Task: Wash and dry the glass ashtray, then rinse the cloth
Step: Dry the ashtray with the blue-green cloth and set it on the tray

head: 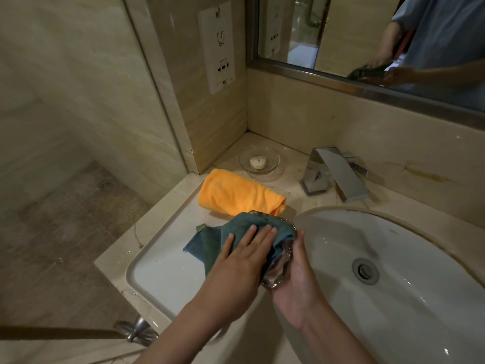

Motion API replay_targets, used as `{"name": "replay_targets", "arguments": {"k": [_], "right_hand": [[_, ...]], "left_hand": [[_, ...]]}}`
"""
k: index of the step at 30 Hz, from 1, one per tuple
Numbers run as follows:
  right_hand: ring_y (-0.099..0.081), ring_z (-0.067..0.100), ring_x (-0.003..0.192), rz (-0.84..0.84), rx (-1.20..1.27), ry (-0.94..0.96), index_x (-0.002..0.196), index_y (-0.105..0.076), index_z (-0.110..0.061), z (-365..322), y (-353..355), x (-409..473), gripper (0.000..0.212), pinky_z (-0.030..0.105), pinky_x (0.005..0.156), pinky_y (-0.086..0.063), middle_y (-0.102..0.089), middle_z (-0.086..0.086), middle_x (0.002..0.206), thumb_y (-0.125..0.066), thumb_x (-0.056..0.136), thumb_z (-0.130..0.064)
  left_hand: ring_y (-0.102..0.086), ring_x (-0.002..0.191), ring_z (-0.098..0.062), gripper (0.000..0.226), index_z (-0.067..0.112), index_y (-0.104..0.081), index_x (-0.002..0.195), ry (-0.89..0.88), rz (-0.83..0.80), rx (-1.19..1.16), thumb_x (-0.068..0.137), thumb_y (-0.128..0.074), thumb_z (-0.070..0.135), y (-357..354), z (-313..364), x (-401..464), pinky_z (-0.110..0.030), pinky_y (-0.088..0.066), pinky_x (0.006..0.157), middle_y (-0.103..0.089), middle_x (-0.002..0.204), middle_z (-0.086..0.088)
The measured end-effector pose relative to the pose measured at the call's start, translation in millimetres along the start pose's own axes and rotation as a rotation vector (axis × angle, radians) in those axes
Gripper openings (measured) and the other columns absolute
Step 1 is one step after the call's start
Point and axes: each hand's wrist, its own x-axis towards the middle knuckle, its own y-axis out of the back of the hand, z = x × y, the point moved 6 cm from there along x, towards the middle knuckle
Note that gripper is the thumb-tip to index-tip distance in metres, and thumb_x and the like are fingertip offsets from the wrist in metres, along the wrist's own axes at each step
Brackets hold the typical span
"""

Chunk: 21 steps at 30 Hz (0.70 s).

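Both hands rub teal cloth (210, 243) over glass ashtray (279, 269).

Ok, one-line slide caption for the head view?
Left hand presses teal cloth onto glass ashtray held by right hand beside sink.

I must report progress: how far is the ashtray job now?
Washing looks done: the faucet shows no running water. Drying is in hand: the left hand presses the teal cloth on the glass ashtray, which the right hand holds. Rinsing the cloth is left.
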Motion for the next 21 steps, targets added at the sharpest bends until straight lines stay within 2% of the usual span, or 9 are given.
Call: {"name": "replay_targets", "arguments": {"k": [3,5,8,10,13,16,19,21], "right_hand": [[-0.065,0.011,0.103,0.023,-0.043,0.01,0.105,-0.065,-0.022,1,1,0,0.061,0.03,0.087,-0.048,-0.072,0.0,0.109,-0.036,0.069,-0.062],[-0.064,0.013,0.106,0.019,-0.058,0.022,0.109,-0.064,-0.022,1,0,1,0.063,0.03,0.089,-0.048,-0.071,0.001,0.112,-0.036,0.069,-0.062],[-0.065,0.012,0.106,-0.001,-0.111,0.055,0.116,-0.062,-0.022,-3,-4,3,0.065,0.027,0.086,-0.049,-0.071,0.0,0.113,-0.034,0.073,-0.061],[-0.066,0.012,0.106,0.0,-0.145,0.058,0.115,-0.062,-0.024,-3,-4,4,0.063,0.027,0.084,-0.048,-0.071,0.0,0.112,-0.033,0.074,-0.062],[-0.066,0.012,0.105,0.012,-0.166,0.066,0.109,-0.065,-0.029,-2,-4,6,0.058,0.029,0.085,-0.048,-0.072,-0.002,0.11,-0.032,0.075,-0.063],[-0.068,0.011,0.101,0.021,-0.17,0.074,0.108,-0.066,-0.028,-4,-5,8,0.062,0.027,0.079,-0.05,-0.073,-0.002,0.106,-0.031,0.073,-0.065],[-0.073,0.013,0.081,-0.012,-0.118,0.035,0.084,-0.078,-0.022,-6,-10,4,0.065,0.023,0.061,-0.056,-0.077,0.002,0.087,-0.03,0.074,-0.066],[-0.073,0.015,0.069,-0.039,-0.081,-0.013,0.068,-0.079,-0.018,-5,-12,2,0.073,0.021,0.052,-0.055,-0.076,0.005,0.074,-0.026,0.079,-0.067]], "left_hand": [[0.029,0.129,-0.003,0.069,0.03,0.03,0.125,0.105,0.038,-0.08,0.096,-0.031,0.013,-1,1,0,-0.026,0.013,0.112,0.03,0.133,0.022],[0.022,0.133,-0.002,0.07,0.026,0.027,0.131,0.136,0.065,-0.151,0.095,-0.032,0.012,-3,2,0,-0.029,0.003,0.119,0.025,0.14,0.019],[-0.008,0.144,-0.009,0.077,0.025,0.009,0.147,0.169,0.117,-0.236,0.091,-0.04,0.006,-4,-1,1,-0.024,-0.019,0.115,0.001,0.157,0.008],[-0.028,0.136,-0.013,0.077,0.022,0.0,0.149,0.186,0.154,-0.229,0.089,-0.047,0.006,-2,-5,2,-0.02,-0.027,0.109,-0.017,0.156,0.003],[-0.038,0.123,-0.016,0.075,0.022,-0.007,0.148,0.175,0.175,-0.22,0.088,-0.047,0.005,5,-4,3,-0.017,-0.028,0.099,-0.029,0.15,0.004],[-0.042,0.109,-0.015,0.058,0.023,-0.022,0.145,0.132,0.207,-0.329,0.093,-0.042,0.008,16,3,-1,-0.012,-0.028,0.09,-0.041,0.141,0.004],[-0.04,0.088,-0.004,0.039,0.026,-0.045,0.13,0.032,0.217,-0.471,0.094,-0.042,0.011,22,13,-12,-0.005,-0.03,0.078,-0.052,0.111,0.012],[-0.042,0.088,0.0,0.034,0.028,-0.052,0.121,-0.028,0.192,-0.525,0.093,-0.043,0.01,24,18,-18,-0.004,-0.031,0.074,-0.053,0.101,0.015]]}}
